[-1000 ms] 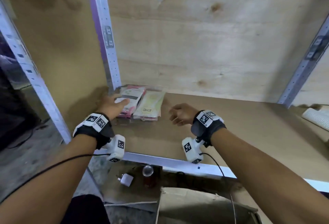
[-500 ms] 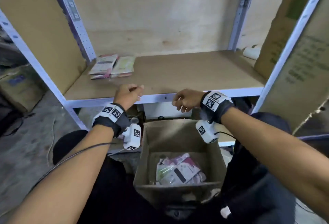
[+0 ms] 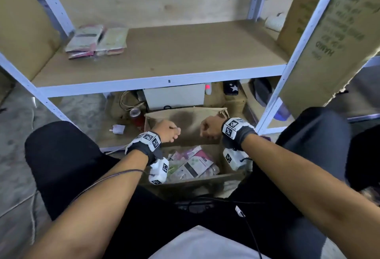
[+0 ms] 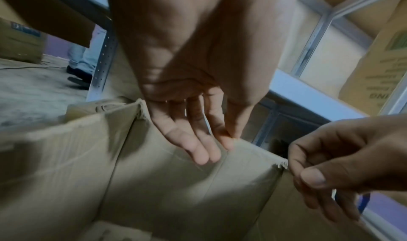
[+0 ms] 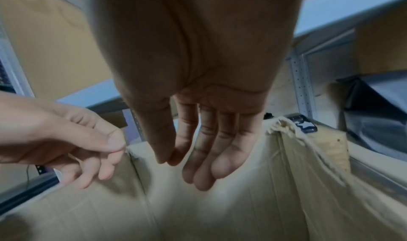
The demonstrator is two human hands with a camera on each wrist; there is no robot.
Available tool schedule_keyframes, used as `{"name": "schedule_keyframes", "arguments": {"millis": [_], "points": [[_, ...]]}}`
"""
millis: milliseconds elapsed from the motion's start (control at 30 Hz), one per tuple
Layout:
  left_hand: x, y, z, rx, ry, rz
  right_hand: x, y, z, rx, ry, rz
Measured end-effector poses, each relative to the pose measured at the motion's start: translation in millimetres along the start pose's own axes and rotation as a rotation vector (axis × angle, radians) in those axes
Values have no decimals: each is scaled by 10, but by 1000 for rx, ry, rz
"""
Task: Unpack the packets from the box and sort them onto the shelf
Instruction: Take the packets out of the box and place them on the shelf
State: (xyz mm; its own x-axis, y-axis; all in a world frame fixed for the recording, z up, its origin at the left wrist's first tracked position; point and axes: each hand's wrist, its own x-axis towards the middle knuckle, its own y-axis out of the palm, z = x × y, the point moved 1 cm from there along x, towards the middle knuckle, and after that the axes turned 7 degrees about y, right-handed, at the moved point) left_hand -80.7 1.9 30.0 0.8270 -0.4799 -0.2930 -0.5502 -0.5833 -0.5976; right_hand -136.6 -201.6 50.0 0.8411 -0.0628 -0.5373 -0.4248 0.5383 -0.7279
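Both hands, left [image 3: 167, 130] and right [image 3: 211, 128], hang relaxed, empty, over the corrugated cardboard box [image 3: 185, 118] of glossy packets [image 3: 193, 164].

The light is soft and dim. Both wrist pictures look dark and blurry, and straight lines bend near the edges.

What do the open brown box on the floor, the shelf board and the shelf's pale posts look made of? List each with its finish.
Open brown box: corrugated cardboard, matte; frayed, torn corner and fold creases show in the wrist views.
Shelf board: probably pressed fibreboard, smooth matte brown, no grain visible.
Pale posts: likely painted metal; thin angled profile with rows of punched holes.
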Motion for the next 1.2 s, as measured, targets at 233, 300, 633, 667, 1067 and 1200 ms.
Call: {"name": "schedule_keyframes", "arguments": {"millis": [233,300,633,667,1067,1200], "points": [[334,387,357,176,-153,225,561,372,-211,28,55,155],[444,484,504,196,-201,272,737,482,-247,48,77,192],[841,736,1011,96,-355,259,1399,1035,-317,-208,54,253],[853,743,1052,101,-356,280,1444,1111,-326,-238,32,242],[873,695,1266,168,-462,293,1604,1776,-514,-425,-92,182],[895,689,1191,215,-436,301,1627,1783,-564,-459,-50,180]]}}
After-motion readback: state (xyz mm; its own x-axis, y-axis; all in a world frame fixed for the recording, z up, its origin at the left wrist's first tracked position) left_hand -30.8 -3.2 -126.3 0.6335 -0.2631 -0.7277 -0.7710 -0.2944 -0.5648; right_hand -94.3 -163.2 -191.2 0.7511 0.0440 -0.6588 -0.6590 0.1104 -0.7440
